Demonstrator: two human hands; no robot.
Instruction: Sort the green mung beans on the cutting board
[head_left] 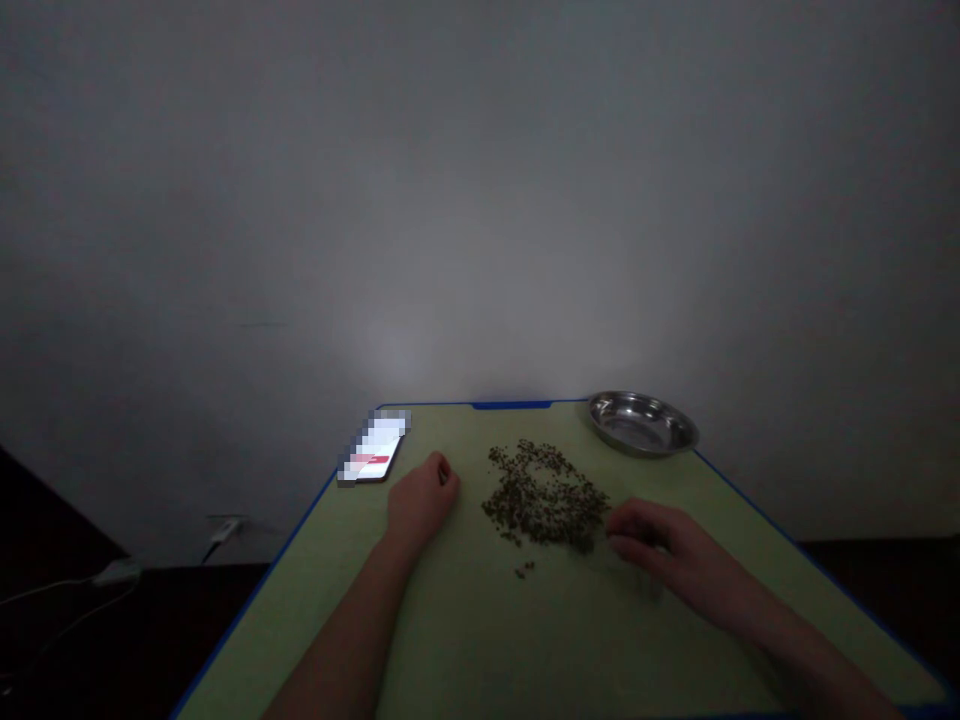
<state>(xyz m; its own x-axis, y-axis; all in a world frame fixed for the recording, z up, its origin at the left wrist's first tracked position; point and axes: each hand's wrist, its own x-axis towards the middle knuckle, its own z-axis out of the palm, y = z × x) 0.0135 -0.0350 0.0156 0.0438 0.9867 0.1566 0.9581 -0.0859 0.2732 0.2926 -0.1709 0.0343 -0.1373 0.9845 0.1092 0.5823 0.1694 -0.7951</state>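
Note:
A loose pile of small dark seeds or beans (544,495) lies spread on a green table top with a blue rim (480,640). My left hand (421,497) rests on the table left of the pile, fingers curled into a loose fist with nothing visible in it. Just right of the pile, my right hand (660,550) lies low on the table with its fingers bent together and the fingertips at the pile's edge. A few stray seeds (525,570) sit just in front of the pile.
A shallow steel bowl (642,423) stands at the table's far right corner. A lit phone (373,447) lies at the far left edge. A plain wall rises behind. Cables and a plug (225,528) lie on the dark floor to the left.

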